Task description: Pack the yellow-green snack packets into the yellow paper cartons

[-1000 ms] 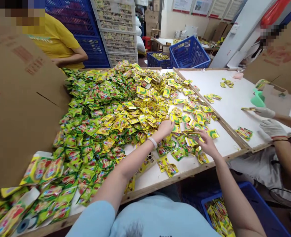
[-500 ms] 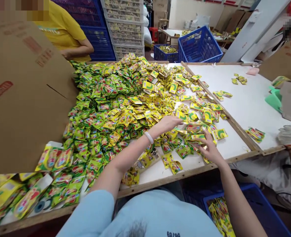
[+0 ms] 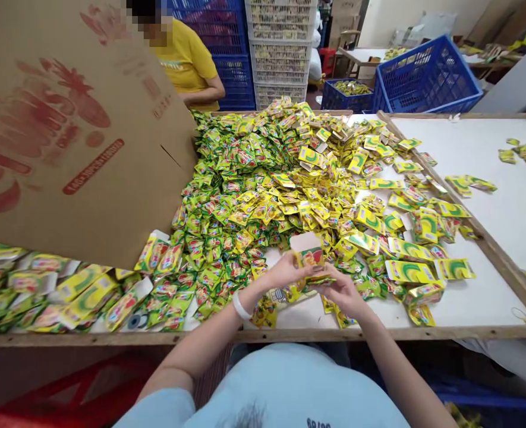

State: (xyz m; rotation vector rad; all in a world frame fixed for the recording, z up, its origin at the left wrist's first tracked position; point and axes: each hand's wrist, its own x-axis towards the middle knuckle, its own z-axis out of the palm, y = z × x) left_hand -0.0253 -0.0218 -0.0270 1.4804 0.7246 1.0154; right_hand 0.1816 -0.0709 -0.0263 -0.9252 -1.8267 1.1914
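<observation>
In front of my body, over the near part of the table, my two hands are close together. My left hand (image 3: 286, 270), with a white band at the wrist, is closed on a small box (image 3: 311, 258) whose pale flap stands up. Just below the box's opening, my right hand (image 3: 346, 295) grips yellow candy packets (image 3: 323, 279); their exact number is hidden by the fingers. Behind both hands spreads a large heap of green and yellow candy packets (image 3: 245, 154). Flattened yellow boxes (image 3: 409, 271) lie to the right of my right hand.
A big brown carton (image 3: 124, 172) leans over the table's left side, with filled small boxes (image 3: 88, 291) before it. Wooden strips edge the white table (image 3: 498, 208). A person in a yellow shirt (image 3: 191, 59) stands across. Blue crates (image 3: 423, 77) and stacked white crates (image 3: 280, 53) stand behind.
Both hands have come back from the boxes at the right towards my body and together. The small box and packets are now held between them. The view has turned left.
</observation>
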